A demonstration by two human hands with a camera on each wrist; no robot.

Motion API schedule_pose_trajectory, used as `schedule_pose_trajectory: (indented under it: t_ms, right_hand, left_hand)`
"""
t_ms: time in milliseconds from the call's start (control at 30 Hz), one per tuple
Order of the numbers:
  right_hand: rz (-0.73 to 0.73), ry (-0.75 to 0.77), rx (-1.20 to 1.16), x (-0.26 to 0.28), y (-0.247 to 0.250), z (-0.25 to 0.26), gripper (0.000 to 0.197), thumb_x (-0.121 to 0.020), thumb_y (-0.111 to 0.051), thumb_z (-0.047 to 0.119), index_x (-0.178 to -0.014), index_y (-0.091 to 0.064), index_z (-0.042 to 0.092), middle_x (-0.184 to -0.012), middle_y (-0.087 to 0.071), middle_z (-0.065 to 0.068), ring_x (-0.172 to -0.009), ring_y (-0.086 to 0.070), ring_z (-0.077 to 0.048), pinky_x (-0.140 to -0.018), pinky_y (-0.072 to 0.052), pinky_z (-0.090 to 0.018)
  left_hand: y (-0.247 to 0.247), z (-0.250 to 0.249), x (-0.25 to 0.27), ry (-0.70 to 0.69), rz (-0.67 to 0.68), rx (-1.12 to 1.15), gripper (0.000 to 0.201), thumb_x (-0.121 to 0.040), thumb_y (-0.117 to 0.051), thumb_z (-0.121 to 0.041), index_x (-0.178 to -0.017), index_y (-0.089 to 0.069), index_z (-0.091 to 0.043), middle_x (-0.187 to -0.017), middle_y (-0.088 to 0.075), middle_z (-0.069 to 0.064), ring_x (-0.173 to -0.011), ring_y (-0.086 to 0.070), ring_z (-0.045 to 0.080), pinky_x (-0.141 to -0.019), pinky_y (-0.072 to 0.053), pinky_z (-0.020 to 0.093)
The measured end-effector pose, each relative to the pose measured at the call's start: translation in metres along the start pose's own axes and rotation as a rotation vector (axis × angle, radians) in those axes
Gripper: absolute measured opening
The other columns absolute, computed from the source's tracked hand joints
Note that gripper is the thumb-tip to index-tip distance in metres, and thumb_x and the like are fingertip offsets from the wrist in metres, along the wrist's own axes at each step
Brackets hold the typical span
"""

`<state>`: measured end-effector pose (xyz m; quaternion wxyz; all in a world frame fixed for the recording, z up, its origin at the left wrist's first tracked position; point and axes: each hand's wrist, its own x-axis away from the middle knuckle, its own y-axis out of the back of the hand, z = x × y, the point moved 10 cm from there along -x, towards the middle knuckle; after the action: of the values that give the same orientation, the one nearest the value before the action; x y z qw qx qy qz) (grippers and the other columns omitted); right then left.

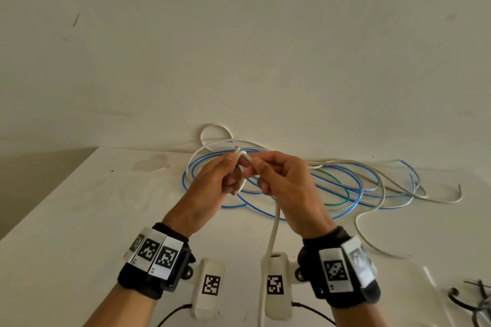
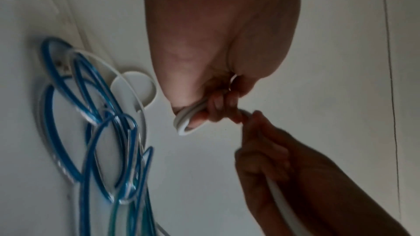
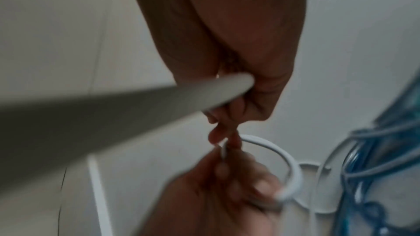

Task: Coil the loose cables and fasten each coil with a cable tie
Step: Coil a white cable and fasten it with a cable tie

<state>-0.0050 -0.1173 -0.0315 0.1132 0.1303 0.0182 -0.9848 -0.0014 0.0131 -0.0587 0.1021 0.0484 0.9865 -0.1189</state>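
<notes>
Holding both hands raised above the white counter [image 1: 79, 220], near its back edge by the wall; left hand [image 1: 212, 180] has its fingers [image 2: 218, 107] curled round a small tight loop of white cable [image 1: 275, 225], pinching it at the fingertips; loop end pokes up between the two hands; right hand [image 1: 287, 183] sits just beside the left, fingertips touching, its fingers [image 3: 238, 107] curled and pinching the same white cable; from the right hand the cable hangs down toward the wrists and passes close under the right wrist camera. Beneath and behind the hands lies a loose tangle of blue cable [image 1: 332, 194] in wide overlapping loops on the counter; a thin green cable [image 1: 337, 186] runs through it; more white cable trails off to the right side in slack curves. Far right, near counter edge: dark cable ties [image 1: 475, 297], partly cut off by frame, details unclear.
</notes>
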Motion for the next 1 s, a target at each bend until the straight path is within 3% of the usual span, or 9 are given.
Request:
schedule_pose_trajectory:
  t_ms: [133, 233, 333, 400, 533, 700, 800, 933, 1000]
  right_hand:
    - [0.075, 0.031, 0.112, 0.002, -0.019, -0.002, 0.025, -0.101, -0.059, 0.008, -0.121, -0.073, 0.014, -0.077, -0.064, 0.0, -0.06, -0.052, -0.012, -0.061, -0.046, -0.025]
    - [-0.012, 0.095, 0.139, 0.003, -0.021, -0.001, 0.014, -0.091, -0.073, 0.004, -0.103, -0.079, 0.009, -0.08, -0.072, -0.009, -0.063, -0.064, -0.012, -0.058, -0.053, -0.026]
    - [-0.116, 0.231, 0.311, 0.008, -0.024, 0.002, 0.006, -0.084, -0.082, 0.012, -0.085, -0.076, 0.013, -0.077, -0.07, 0.001, -0.068, -0.07, -0.014, -0.055, -0.057, -0.031]
    - [-0.135, 0.253, 0.445, 0.008, -0.027, -0.002, 0.017, -0.081, -0.085, 0.023, -0.081, -0.068, 0.019, -0.077, -0.067, 0.006, -0.064, -0.068, -0.016, -0.056, -0.056, -0.04]
    - [-0.116, 0.114, 0.39, -0.001, -0.018, -0.012, 0.042, -0.073, -0.092, 0.028, -0.079, -0.051, 0.022, -0.066, -0.06, 0.008, -0.041, -0.053, -0.013, -0.045, -0.042, -0.029]
    - [0.111, 0.037, 0.452, -0.008, -0.019, -0.008, 0.028, -0.077, -0.088, 0.03, -0.084, -0.065, 0.015, -0.067, -0.068, 0.005, -0.041, -0.049, -0.008, -0.047, -0.04, -0.019]
    - [0.181, 0.053, 0.534, -0.007, -0.013, -0.003, 0.015, -0.088, -0.079, 0.029, -0.098, -0.076, 0.019, -0.062, -0.069, 0.007, -0.05, -0.051, -0.002, -0.057, -0.039, -0.013]
    - [0.002, 0.285, 1.028, -0.007, 0.002, 0.011, 0.011, -0.092, -0.07, 0.036, -0.102, -0.077, 0.034, -0.085, -0.057, 0.012, -0.084, -0.056, -0.011, -0.076, -0.037, -0.032]
    - [-0.103, 0.268, 1.162, -0.007, 0.012, 0.016, 0.013, -0.093, -0.068, 0.043, -0.097, -0.075, 0.033, -0.078, -0.051, 0.012, -0.078, -0.053, -0.015, -0.07, -0.034, -0.033]
  left_hand:
    - [0.001, 0.001, -0.002, 0.035, -0.026, 0.138, 0.044, -0.11, -0.031, -0.029, -0.088, -0.063, -0.008, -0.066, -0.046, 0.005, -0.057, -0.04, 0.014, -0.06, -0.032, 0.032]
    - [-0.006, 0.005, -0.001, 0.091, 0.0, 0.18, 0.051, -0.108, -0.03, -0.04, -0.088, -0.062, -0.007, -0.07, -0.055, 0.01, -0.063, -0.051, 0.022, -0.055, -0.041, 0.03]
    - [-0.01, 0.015, -0.001, 0.174, -0.01, 0.298, 0.052, -0.107, -0.033, -0.044, -0.075, -0.06, -0.014, -0.086, -0.063, 0.014, -0.087, -0.061, 0.032, -0.07, -0.041, 0.037]
    - [-0.004, 0.02, 0.001, 0.221, -0.078, 0.504, 0.051, -0.107, -0.033, -0.043, -0.068, -0.051, -0.017, -0.079, -0.059, 0.004, -0.077, -0.065, 0.025, -0.073, -0.04, 0.037]
    - [0.011, 0.026, 0.002, 0.215, -0.263, 0.748, 0.046, -0.109, -0.032, -0.04, -0.069, -0.039, -0.019, -0.057, -0.033, -0.005, -0.052, -0.044, 0.013, -0.073, -0.042, 0.031]
    - [0.021, 0.023, 0.002, 0.157, -0.321, 0.747, 0.044, -0.109, -0.033, -0.035, -0.068, -0.038, -0.02, -0.053, -0.021, -0.006, -0.042, -0.024, 0.01, -0.045, -0.036, 0.022]
    - [0.031, 0.005, -0.001, 0.057, -0.307, 0.781, 0.046, -0.109, -0.033, -0.035, -0.067, -0.041, -0.02, -0.05, -0.022, -0.008, -0.04, -0.024, 0.008, -0.045, -0.037, 0.021]
    - [0.04, -0.01, -0.003, 0.015, -0.234, 0.753, 0.051, -0.109, -0.032, -0.037, -0.062, -0.045, -0.022, -0.048, -0.024, -0.01, -0.04, -0.024, 0.006, -0.044, -0.033, 0.02]
    - [0.039, -0.014, -0.004, 0.019, -0.211, 0.685, 0.05, -0.109, -0.032, -0.039, -0.063, -0.044, -0.023, -0.048, -0.024, -0.01, -0.039, -0.023, 0.006, -0.044, -0.029, 0.021]
